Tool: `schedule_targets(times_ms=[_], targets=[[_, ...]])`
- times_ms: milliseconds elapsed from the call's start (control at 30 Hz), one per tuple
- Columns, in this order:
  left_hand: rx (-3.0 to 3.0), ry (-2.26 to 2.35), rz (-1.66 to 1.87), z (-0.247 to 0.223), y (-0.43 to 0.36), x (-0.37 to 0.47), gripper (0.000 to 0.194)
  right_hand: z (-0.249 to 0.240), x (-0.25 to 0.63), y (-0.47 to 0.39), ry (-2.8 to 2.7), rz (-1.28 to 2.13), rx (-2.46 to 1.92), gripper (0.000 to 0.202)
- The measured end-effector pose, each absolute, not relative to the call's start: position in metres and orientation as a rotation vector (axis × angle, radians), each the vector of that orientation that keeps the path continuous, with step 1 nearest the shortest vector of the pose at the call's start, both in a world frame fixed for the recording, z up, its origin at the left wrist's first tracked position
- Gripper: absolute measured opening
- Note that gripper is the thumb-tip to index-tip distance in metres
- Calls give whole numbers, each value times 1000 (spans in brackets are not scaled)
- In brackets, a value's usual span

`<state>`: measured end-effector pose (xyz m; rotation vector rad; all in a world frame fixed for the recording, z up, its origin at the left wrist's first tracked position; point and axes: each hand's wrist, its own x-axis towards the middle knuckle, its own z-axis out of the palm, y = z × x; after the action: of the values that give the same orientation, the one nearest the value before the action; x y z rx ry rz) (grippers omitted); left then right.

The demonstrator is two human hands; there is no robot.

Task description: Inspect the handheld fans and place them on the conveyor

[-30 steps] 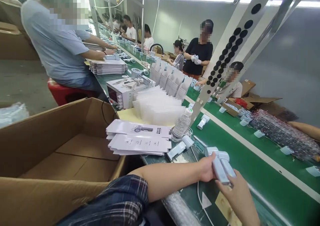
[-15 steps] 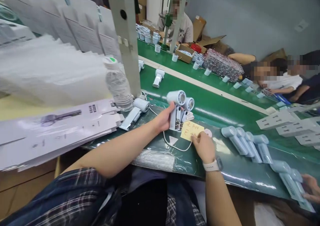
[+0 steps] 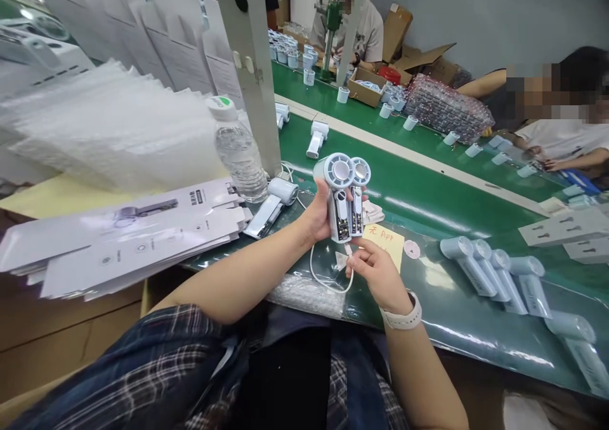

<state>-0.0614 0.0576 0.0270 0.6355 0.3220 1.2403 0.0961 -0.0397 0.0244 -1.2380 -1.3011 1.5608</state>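
Two light-blue handheld fans [image 3: 339, 171] are held side by side in my left hand [image 3: 320, 217], heads up. Their handles are uncovered on the side facing me, and circuit boards show inside. My right hand [image 3: 373, 266] pinches the plug of a white charging cable [image 3: 349, 250] just under the handle of the nearer fan. Whether the plug touches the handle I cannot tell. The cable loops down over the bench. Behind my right hand lies a yellow note [image 3: 392, 245] with red writing, partly covered. Another fan [image 3: 273, 207] with an uncovered handle lies left of my left forearm.
Several closed fans [image 3: 469, 265] lie in a row on the right of the bench. A water bottle [image 3: 238, 151] stands by a metal post [image 3: 254, 68]. Printed flat boxes [image 3: 143, 233] are stacked on the left. A green conveyor [image 3: 419, 182] runs behind; co-workers sit across it.
My right hand has let go of the yellow note and moved left to the cable plug. The fans in my left hand now face me more. A co-worker's hand at the right is gone from view.
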Motion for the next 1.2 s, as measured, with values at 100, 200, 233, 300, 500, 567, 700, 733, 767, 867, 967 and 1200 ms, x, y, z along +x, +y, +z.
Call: schedule_targets(times_ms=[100,200,233,300,500,567,700,733,767,867,967,1200], targets=[[617,310,1246,28,60,-63,81,23,89,-36,-1273,1540,-1211,38],[630,286,1236,27,59,-64,80,18,81,-35,-1262,1485,-1173,36],[634,281,1239,27,59,-64,80,16,79,-35,-1257,1502,-1150,37],[645,285,1255,26,58,-64,79,12,76,-35,-1258,1564,-1112,39],[669,332,1261,29,55,-62,82,-1,74,-38,-1200,1393,-1101,39],[674,338,1264,29,55,-62,82,-5,73,-40,-1152,1348,-1068,40],[683,364,1297,30,54,-62,81,-11,70,-42,-1110,1325,-1048,41],[680,374,1307,30,54,-62,81,-12,70,-42,-1101,1324,-1049,41],[677,384,1316,30,54,-62,81,-12,70,-42,-1090,1324,-1049,40],[671,413,1327,31,53,-61,81,-14,71,-41,-1035,1353,-1026,38],[657,447,1322,31,52,-59,82,-15,69,-40,-978,1393,-1004,38],[714,525,1326,24,48,-54,86,-12,69,-43,-1069,1440,-1108,47]])
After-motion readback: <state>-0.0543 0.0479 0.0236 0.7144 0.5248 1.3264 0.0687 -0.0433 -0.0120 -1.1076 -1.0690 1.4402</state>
